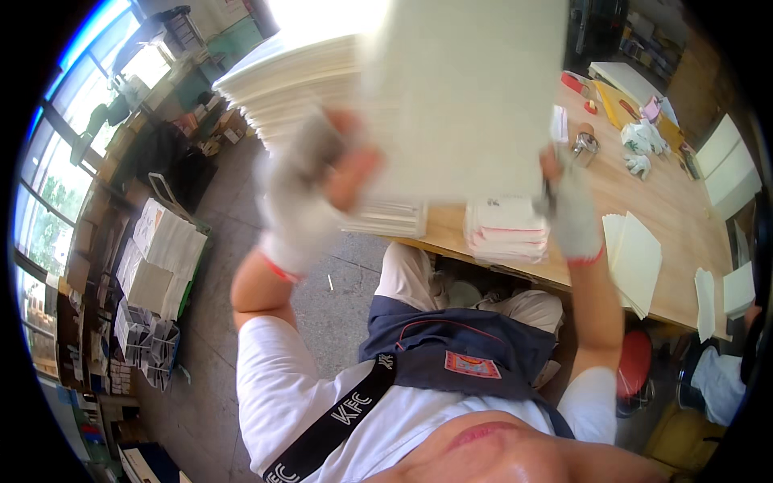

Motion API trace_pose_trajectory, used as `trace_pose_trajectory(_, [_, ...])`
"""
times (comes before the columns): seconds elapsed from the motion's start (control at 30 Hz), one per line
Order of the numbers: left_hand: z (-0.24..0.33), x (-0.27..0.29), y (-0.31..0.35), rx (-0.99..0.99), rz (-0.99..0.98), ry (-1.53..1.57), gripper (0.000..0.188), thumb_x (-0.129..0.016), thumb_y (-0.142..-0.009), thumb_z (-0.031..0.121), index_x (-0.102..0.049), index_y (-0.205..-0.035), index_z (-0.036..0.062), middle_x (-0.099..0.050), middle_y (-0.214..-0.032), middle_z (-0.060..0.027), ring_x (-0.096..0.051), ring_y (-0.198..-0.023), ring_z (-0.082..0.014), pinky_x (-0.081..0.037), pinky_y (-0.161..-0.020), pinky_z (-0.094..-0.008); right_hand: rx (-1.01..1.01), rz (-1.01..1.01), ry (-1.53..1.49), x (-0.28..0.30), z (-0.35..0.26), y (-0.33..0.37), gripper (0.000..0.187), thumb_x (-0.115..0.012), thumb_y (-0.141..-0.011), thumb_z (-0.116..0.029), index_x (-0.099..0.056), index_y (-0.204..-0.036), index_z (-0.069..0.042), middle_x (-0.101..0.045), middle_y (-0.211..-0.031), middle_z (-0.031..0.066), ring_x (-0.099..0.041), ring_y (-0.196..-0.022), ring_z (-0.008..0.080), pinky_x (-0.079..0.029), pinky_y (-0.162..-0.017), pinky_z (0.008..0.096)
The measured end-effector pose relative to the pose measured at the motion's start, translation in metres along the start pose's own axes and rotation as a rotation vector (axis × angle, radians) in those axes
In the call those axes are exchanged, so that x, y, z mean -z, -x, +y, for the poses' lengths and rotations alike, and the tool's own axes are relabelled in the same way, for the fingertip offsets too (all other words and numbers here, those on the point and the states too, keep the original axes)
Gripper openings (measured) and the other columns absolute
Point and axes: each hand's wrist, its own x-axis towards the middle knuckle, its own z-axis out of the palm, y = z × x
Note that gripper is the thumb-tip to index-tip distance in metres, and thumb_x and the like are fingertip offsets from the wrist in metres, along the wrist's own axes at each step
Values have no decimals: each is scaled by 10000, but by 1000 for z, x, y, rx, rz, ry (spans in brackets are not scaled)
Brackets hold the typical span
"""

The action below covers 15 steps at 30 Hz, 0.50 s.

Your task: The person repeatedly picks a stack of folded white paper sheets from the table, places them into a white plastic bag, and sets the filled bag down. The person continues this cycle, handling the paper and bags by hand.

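Observation:
A large white sheet (467, 105) is raised in front of me, its left side blurred by motion. My left hand (322, 173), in a pale fingerless glove with a red cuff edge, is closed at the sheet's left edge, though the fingers are smeared. At the lower right corner my right hand (570, 197), gloved the same way, has its fingers closed on the sheet. A small dark object (547, 196) shows by those fingers; its kind is unclear. Behind the sheet rises a tall stack of white sheets (294, 80). Below it a smaller stack with red edges (506, 229) sits on the table.
The wooden table (636, 189) stretches to the right, holding fanned white sheets (632, 262), white gloves (642, 138) and a tape roll (586, 143). A loaded cart (165, 253) stands at left on the grey floor. There is a red stool (634, 358) under the table's right side.

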Motion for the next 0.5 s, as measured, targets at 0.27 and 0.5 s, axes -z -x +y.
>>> trace_pose_trajectory(0.27, [-66,111,-121,444,68,-600,455,-483,-845,392,-581,-1097,26,-598,-854,-73,-579,-802,-165,-439,-750,-302,58,-340,122,-131,-78,-129,238,-586,-843,-279,-539,-683,-109,-494,-535,-13,-410,-377,91,-322,-343,233])
trace_pose_trajectory(0.5, [-148,112,-29,265,245,193,427,-310,-947,216,-413,-1232,-85,-460,-1222,-240,-499,-1081,-299,-427,-915,-359,46,-309,-154,-76,-47,-108,255,-543,-874,-321,-565,-776,-86,-543,-610,-7,-422,-415,60,-317,-379,203])
